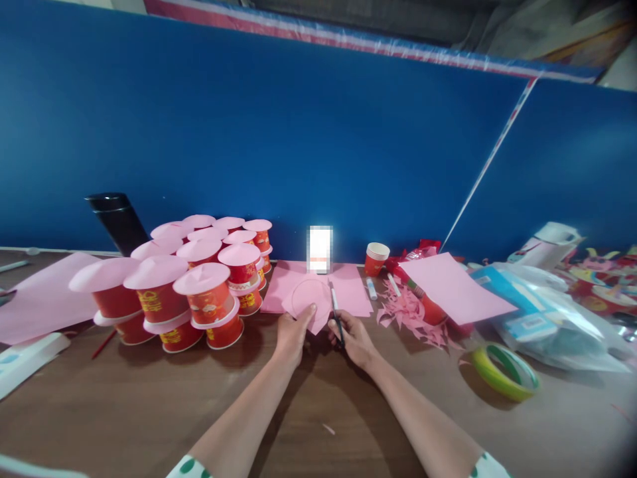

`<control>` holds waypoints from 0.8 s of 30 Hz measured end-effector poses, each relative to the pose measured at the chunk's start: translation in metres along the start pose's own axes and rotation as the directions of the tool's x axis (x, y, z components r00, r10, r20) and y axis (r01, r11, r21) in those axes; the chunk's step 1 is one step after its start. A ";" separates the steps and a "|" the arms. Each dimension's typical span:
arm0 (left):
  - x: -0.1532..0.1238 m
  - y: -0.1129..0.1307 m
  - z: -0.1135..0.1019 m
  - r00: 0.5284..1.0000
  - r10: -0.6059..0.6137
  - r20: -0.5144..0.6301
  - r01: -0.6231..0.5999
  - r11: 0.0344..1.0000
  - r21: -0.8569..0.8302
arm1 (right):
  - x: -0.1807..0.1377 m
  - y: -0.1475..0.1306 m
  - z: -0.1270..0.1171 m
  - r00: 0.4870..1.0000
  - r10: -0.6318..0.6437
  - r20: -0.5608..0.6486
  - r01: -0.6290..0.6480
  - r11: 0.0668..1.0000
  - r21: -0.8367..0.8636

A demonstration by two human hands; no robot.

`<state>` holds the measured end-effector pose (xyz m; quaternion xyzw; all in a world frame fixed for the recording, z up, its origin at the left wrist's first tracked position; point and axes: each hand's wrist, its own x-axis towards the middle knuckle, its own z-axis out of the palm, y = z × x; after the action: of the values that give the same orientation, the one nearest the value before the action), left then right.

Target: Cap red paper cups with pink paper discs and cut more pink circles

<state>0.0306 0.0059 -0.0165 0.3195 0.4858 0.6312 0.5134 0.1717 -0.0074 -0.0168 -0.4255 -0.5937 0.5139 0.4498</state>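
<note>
My left hand [293, 335] pinches a piece of pink paper [309, 302] by its lower left edge, thumb on top. A circle outline is drawn on that paper. In my right hand [354, 338] are scissors [336, 312] with dark handles, their blades pointing away from me along the paper's right edge. Whether the blades touch the paper I cannot tell. Beneath and behind lie larger pink sheets [358, 285]. A lit phone-like screen [319, 249], blurred out, stands at their far edge.
Stacked red paper cups with pink paper discs [202, 279] stand left, before a black flask [117, 222]. To the right are nested cups [377, 260], a glue stick [371, 289], pink scraps [413, 315], a tape roll [505, 372] and a plastic bag [562, 332]. A blue partition [249, 133] rises behind.
</note>
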 end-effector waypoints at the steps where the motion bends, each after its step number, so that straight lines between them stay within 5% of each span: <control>1: 0.000 0.000 0.000 1.000 -0.004 -0.002 0.004 1.000 0.008 | 0.000 0.000 0.000 1.000 0.005 0.000 -0.005 1.000 0.003; 24: 0.005 -0.005 -0.003 1.000 0.007 -0.012 -0.007 0.999 0.033 | 0.001 0.007 -0.001 1.000 0.000 0.002 0.000 1.000 0.001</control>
<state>0.0286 0.0099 -0.0226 0.3257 0.4983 0.6267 0.5029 0.1731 -0.0051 -0.0240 -0.4248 -0.5941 0.5144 0.4494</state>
